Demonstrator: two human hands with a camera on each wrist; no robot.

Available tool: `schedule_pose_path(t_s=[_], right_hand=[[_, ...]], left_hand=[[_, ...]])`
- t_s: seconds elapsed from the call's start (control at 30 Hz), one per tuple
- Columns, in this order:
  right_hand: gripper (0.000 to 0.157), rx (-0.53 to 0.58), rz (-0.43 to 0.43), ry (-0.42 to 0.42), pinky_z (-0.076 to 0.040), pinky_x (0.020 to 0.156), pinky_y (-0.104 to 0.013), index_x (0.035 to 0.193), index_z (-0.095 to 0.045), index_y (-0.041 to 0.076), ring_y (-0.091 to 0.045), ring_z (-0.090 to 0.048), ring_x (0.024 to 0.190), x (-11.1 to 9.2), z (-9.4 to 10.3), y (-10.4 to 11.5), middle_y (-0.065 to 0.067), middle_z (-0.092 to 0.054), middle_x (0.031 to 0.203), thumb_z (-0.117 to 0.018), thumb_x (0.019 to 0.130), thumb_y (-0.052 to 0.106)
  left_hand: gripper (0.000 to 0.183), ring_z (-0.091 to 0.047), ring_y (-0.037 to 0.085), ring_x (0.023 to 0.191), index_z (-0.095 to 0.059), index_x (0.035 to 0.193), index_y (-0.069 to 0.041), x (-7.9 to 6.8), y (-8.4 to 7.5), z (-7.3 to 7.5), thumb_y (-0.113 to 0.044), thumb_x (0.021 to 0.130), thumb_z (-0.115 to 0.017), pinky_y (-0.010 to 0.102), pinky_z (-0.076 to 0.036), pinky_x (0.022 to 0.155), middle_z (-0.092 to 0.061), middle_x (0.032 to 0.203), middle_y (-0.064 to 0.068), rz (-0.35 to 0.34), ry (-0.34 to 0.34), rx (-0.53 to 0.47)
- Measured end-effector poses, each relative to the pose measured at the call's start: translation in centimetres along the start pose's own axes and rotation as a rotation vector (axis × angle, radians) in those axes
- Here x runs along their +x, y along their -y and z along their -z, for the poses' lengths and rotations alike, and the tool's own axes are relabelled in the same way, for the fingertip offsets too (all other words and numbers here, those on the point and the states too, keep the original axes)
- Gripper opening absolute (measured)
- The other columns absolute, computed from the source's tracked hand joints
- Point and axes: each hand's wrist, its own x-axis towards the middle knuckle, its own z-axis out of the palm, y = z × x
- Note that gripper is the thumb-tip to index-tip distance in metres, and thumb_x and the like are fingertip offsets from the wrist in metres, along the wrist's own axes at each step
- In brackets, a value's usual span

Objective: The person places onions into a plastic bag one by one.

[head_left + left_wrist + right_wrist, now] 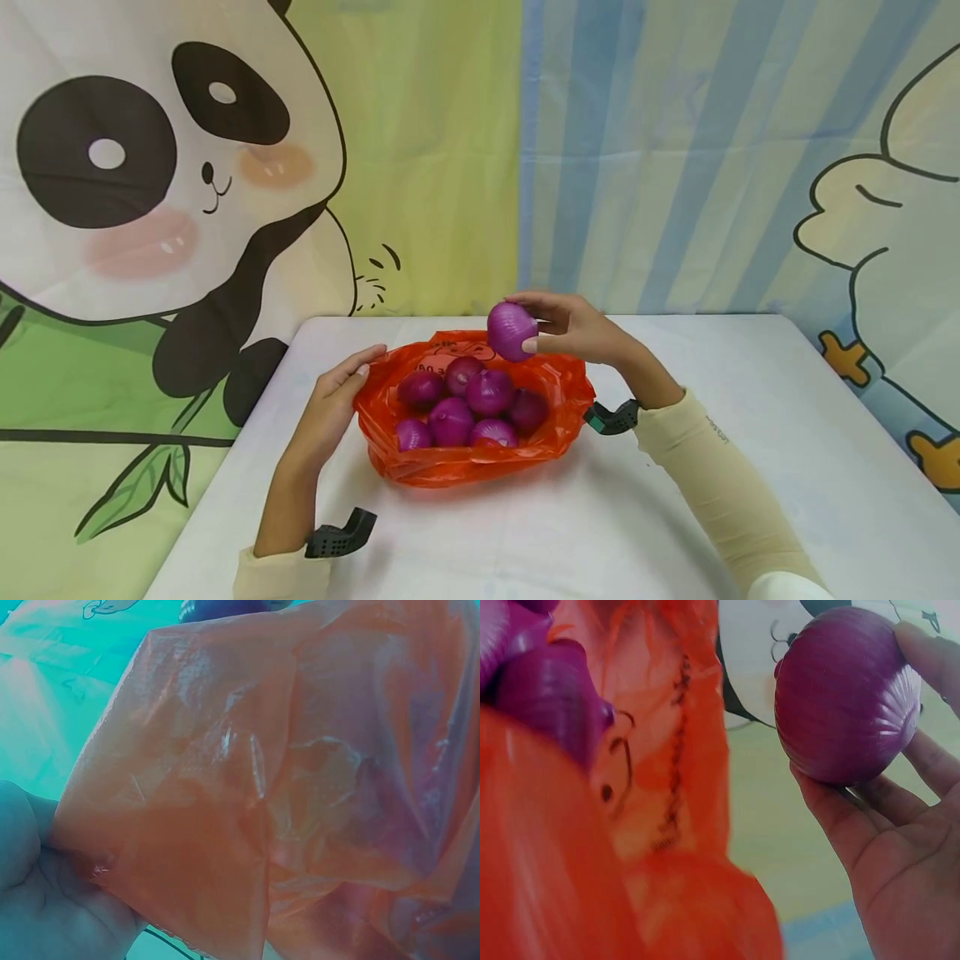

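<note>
A red plastic bag [465, 467] stands on the table with its mouth spread, holding several purple-red onions [452, 421]. At its left rim, my left hand [330, 408] pinches the plastic between thumb and fingers; the left wrist view shows the bag's side [202, 787] stretching away from that hand [67, 892]. My right hand [577, 333] grips one onion [512, 331] over the bag's far right rim. Seen from the right wrist, thumb and fingers hold this onion [847, 697] by its sides, apart from the bag [697, 900].
The white table [712, 467] extends to both sides and in front of the bag. Behind it hangs a printed cloth with a panda [217, 108] and blue stripes. Black wrist mounts [342, 533] sit on both wrists.
</note>
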Motion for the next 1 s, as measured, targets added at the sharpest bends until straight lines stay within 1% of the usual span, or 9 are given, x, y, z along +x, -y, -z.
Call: schedule_pose_path(t_s=[0.1, 0.2, 0.33, 0.43, 0.5, 0.57, 0.8, 0.9, 1.0], right_hand=[[0.056, 0.034, -0.013, 0.084, -0.051, 0.094, -0.041, 0.140, -0.050, 0.005, -0.028, -0.054, 0.120, 0.9, -1.2, -0.2, -0.012, -0.054, 0.134, -0.070, 0.088, 0.005], [0.056, 0.057, -0.045, 0.163, -0.050, 0.095, -0.040, 0.141, -0.049, 0.007, -0.026, -0.056, 0.119, 1.6, -2.4, -0.5, -0.010, -0.055, 0.134, -0.070, 0.089, 0.007], [0.054, 0.048, -0.074, 0.215, -0.050, 0.095, -0.038, 0.140, -0.051, 0.010, -0.023, -0.057, 0.117, 2.3, -3.9, -0.3, -0.006, -0.057, 0.132, -0.070, 0.089, 0.006], [0.054, 0.031, -0.087, 0.247, -0.050, 0.096, -0.037, 0.140, -0.050, 0.007, -0.023, -0.057, 0.116, 2.7, -5.1, 0.2, -0.007, -0.057, 0.130, -0.069, 0.089, 0.004], [0.054, 0.025, -0.102, 0.262, -0.050, 0.095, -0.036, 0.141, -0.049, 0.006, -0.023, -0.057, 0.115, 2.9, -5.7, 0.4, -0.007, -0.057, 0.129, -0.068, 0.090, 0.005], [0.054, 0.021, -0.114, 0.267, -0.050, 0.095, -0.036, 0.141, -0.048, 0.006, -0.024, -0.058, 0.115, 3.2, -6.2, 0.0, -0.007, -0.058, 0.129, -0.068, 0.091, 0.007], [0.055, -0.020, -0.121, 0.256, -0.052, 0.092, -0.033, 0.141, -0.050, 0.019, -0.017, -0.060, 0.112, 4.7, -6.9, -2.7, -0.001, -0.057, 0.129, -0.071, 0.090, 0.019], [0.056, -0.039, -0.101, 0.265, -0.051, 0.093, -0.033, 0.142, -0.050, 0.019, -0.016, -0.059, 0.113, 5.1, -7.2, -3.1, 0.001, -0.056, 0.129, -0.072, 0.090, 0.021], [0.059, -0.065, -0.087, 0.283, -0.049, 0.096, -0.031, 0.142, -0.050, 0.016, -0.014, -0.057, 0.115, 5.3, -7.5, -3.3, 0.002, -0.055, 0.131, -0.073, 0.089, 0.023]], left_hand=[[0.043, -0.044, 0.027, 0.132, -0.043, 0.146, -0.006, -0.1, -0.1, 0.1, -0.024, 0.107, -0.035, 0.023, -0.042, 0.099, -0.046, 0.145, 0.010, -0.001, -0.007, 0.005], [0.043, -0.043, 0.028, 0.133, -0.043, 0.146, -0.006, -0.1, -0.1, 0.2, -0.024, 0.107, -0.035, 0.023, -0.043, 0.099, -0.046, 0.145, 0.011, -0.002, -0.008, 0.005], [0.044, -0.041, 0.029, 0.134, -0.043, 0.146, -0.006, -0.2, -0.1, 0.1, -0.024, 0.107, -0.035, 0.025, -0.042, 0.100, -0.045, 0.146, 0.012, -0.007, -0.004, 0.004], [0.043, -0.041, 0.028, 0.135, -0.044, 0.146, -0.007, -0.2, -0.2, -0.2, -0.025, 0.107, -0.036, 0.027, -0.041, 0.101, -0.045, 0.145, 0.011, 0.000, -0.003, 0.006], [0.043, -0.041, 0.027, 0.134, -0.044, 0.146, -0.008, -0.2, -0.2, -0.3, -0.025, 0.107, -0.037, 0.029, -0.042, 0.101, -0.046, 0.145, 0.009, 0.005, 0.000, 0.010], [0.043, -0.042, 0.026, 0.134, -0.044, 0.146, -0.009, -0.2, -0.2, -0.5, -0.026, 0.107, -0.038, 0.029, -0.042, 0.100, -0.046, 0.145, 0.008, 0.010, 0.001, 0.014], [0.042, -0.044, 0.026, 0.133, -0.045, 0.146, -0.010, -0.2, -0.1, -0.5, -0.025, 0.107, -0.038, 0.028, -0.043, 0.099, -0.046, 0.145, 0.008, 0.000, -0.006, 0.025], [0.042, -0.044, 0.025, 0.133, -0.045, 0.145, -0.011, -0.2, -0.2, -0.5, -0.025, 0.107, -0.038, 0.028, -0.043, 0.099, -0.047, 0.145, 0.007, -0.001, -0.004, 0.023], [0.042, -0.043, 0.026, 0.133, -0.045, 0.146, -0.010, -0.2, -0.2, -0.5, -0.025, 0.107, -0.038, 0.029, -0.043, 0.100, -0.046, 0.145, 0.008, -0.004, -0.001, 0.028]])
